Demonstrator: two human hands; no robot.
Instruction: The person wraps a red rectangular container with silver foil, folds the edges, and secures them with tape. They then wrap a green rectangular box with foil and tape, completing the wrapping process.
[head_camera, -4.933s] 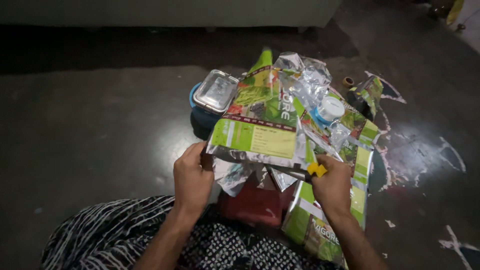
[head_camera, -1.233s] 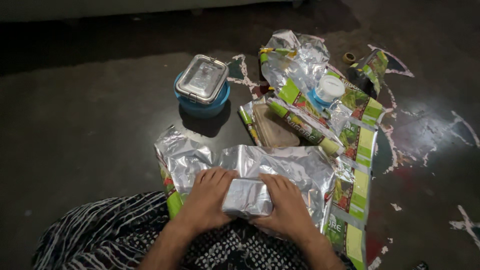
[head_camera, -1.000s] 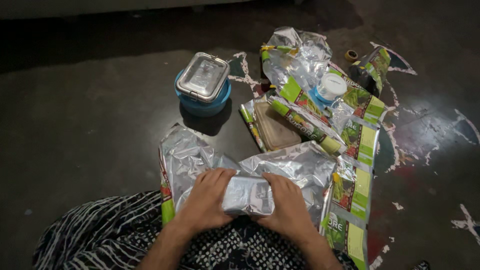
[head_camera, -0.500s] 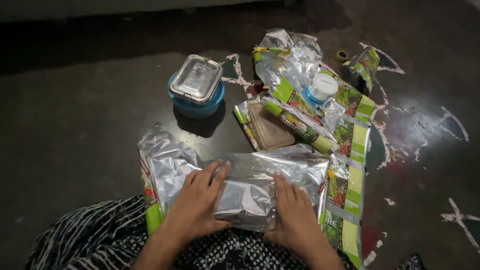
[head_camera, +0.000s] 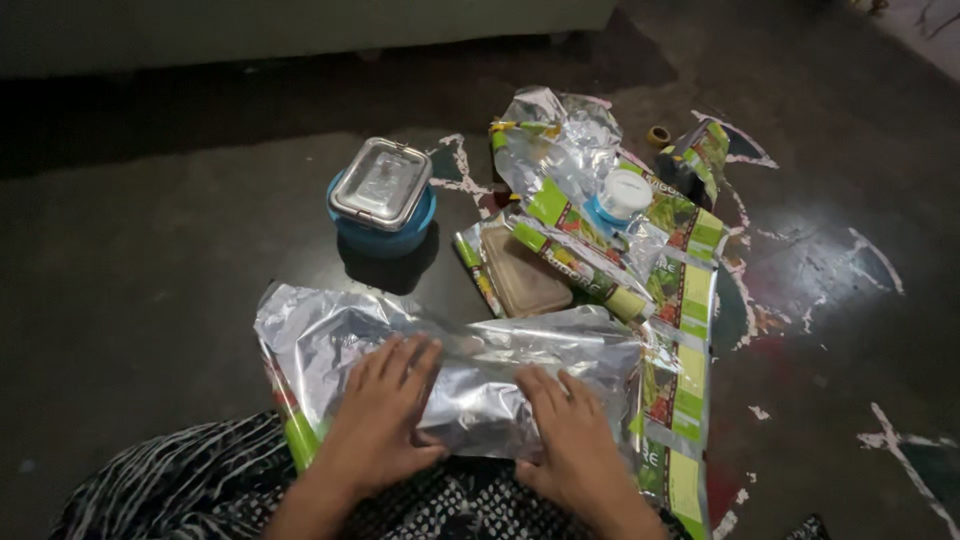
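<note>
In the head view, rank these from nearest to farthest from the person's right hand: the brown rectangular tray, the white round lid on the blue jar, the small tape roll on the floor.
From the right hand, which lies flat on the silver foil sheet:
1. Brown rectangular tray, just beyond the foil, ahead of the hand.
2. White round lid on the blue jar, farther ahead and slightly right.
3. Small tape roll, farthest, at the back right.

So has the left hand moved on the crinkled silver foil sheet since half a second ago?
Yes, slightly. The left hand now lies flatter, fingers spread and reaching further up the silver foil sheet, toward the steel-lidded blue container.
</note>
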